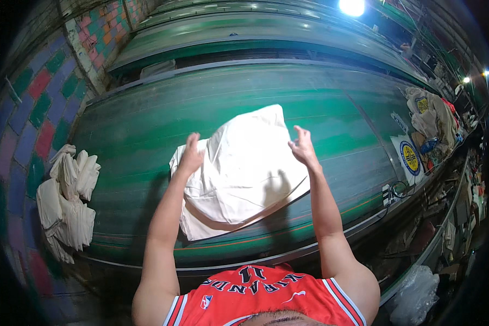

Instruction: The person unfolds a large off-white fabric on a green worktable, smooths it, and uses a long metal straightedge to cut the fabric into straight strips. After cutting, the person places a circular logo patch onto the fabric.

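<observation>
A white cloth piece (242, 157), creased and layered, lies on the long green table (119, 141) in the middle of the view. My left hand (191, 155) is open at the upper left of the cloth, fingers raised; whether it touches the fabric I cannot tell. My right hand (302, 145) is open just beside the cloth’s upper right edge, with thumb and fingers apart and nothing held in it. Both forearms reach in from the lower edge, either side of the cloth.
Several bundles of white cloth (65, 204) lie at the table’s left end by a painted block wall (38, 108). At the right are piled cloths (426, 117), a printed sheet (410, 157) and clutter along a rail. Further long tables (217, 30) stand beyond; a plastic bag (415, 296) is lower right.
</observation>
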{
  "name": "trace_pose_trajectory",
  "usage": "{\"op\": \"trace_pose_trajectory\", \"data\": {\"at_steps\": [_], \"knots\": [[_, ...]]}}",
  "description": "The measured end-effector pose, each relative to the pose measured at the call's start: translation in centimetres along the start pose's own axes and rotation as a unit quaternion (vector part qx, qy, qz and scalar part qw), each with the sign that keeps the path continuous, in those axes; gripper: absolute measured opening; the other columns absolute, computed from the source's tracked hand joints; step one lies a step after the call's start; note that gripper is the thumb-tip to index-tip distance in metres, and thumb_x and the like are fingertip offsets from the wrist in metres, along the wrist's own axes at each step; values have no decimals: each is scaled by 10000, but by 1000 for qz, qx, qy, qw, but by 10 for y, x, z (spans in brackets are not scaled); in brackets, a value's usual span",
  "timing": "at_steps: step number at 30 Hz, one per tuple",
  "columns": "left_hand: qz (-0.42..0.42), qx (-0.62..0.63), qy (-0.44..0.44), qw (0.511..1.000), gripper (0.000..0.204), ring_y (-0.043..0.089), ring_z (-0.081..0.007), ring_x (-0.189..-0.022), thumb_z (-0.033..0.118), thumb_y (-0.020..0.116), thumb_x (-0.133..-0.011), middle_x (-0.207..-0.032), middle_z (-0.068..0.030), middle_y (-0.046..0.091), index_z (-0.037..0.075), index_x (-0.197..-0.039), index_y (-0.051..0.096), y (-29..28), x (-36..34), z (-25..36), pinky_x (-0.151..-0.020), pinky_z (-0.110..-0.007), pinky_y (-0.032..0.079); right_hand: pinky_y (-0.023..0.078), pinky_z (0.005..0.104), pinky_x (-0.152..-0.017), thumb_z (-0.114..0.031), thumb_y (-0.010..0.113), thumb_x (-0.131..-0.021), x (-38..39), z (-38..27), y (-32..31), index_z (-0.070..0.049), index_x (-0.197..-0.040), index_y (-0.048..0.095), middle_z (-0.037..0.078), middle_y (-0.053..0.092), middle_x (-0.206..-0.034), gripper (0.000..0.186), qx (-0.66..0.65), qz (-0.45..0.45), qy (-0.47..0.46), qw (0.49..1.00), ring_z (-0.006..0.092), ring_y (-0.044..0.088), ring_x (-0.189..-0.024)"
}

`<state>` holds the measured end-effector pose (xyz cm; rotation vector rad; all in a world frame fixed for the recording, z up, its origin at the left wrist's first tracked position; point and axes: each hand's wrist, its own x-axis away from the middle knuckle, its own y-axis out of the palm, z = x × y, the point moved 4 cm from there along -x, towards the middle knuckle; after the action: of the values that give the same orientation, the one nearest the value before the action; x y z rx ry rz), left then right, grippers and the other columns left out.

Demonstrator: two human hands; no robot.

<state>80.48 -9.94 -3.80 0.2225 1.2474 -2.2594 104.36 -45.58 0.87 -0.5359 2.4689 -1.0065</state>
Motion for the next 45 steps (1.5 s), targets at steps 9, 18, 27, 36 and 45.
{"op": "trace_pose_trajectory", "data": {"at_steps": [9, 18, 27, 36, 45], "knots": [[-43, -213, -374, 902, 673, 513, -486, -1215, 292, 685, -883, -1380, -306, 448, -47, -1395, 411, 39, 142, -30, -1032, -534, 432, 507, 488, -952, -250, 739, -839, 89, 106, 52, -43, -1413, 417, 330, 471, -1305, 690, 175, -135, 134, 966, 462, 579, -1123], [65, -49, -382, 921, 231, 649, -378, -984, 208, 589, -943, -965, -235, 670, -16, -982, 629, 15, 164, -62, -850, -472, 498, 535, 394, -655, 16, 588, -792, 49, 139, 54, 8, -965, 644, 172, 647, -843, 182, -73, 36, -38, 996, 288, 650, -712], [175, 751, -230, 594, 351, 541, -262, -1282, 188, 494, -1004, -1352, -85, 614, 28, -1295, 606, 21, 111, 45, -1128, -443, 366, 518, 272, -603, 98, 602, -771, 17, 86, -29, -11, -945, 629, 33, 609, -847, 207, -485, 92, 37, 869, 120, 596, -715], [-223, 455, -132, 852, 259, 596, -200, -1169, 199, 529, -1013, -1135, -86, 661, 24, -1186, 608, -87, 85, 206, -1030, -364, 451, 494, 256, -552, 117, 634, -660, 48, 5, -150, 114, -938, 712, 143, 722, -828, 290, -566, -208, -138, 786, 162, 646, -597], [95, 643, -91, 755, 180, 627, -124, -867, 194, 550, -1012, -948, -37, 637, 39, -1093, 595, -85, 25, 148, -798, -292, 538, 487, 330, -970, 24, 716, -739, -27, -21, -110, 66, -1275, 592, 173, 628, -1245, 552, -466, -53, -104, 877, 256, 601, -1165]]}}
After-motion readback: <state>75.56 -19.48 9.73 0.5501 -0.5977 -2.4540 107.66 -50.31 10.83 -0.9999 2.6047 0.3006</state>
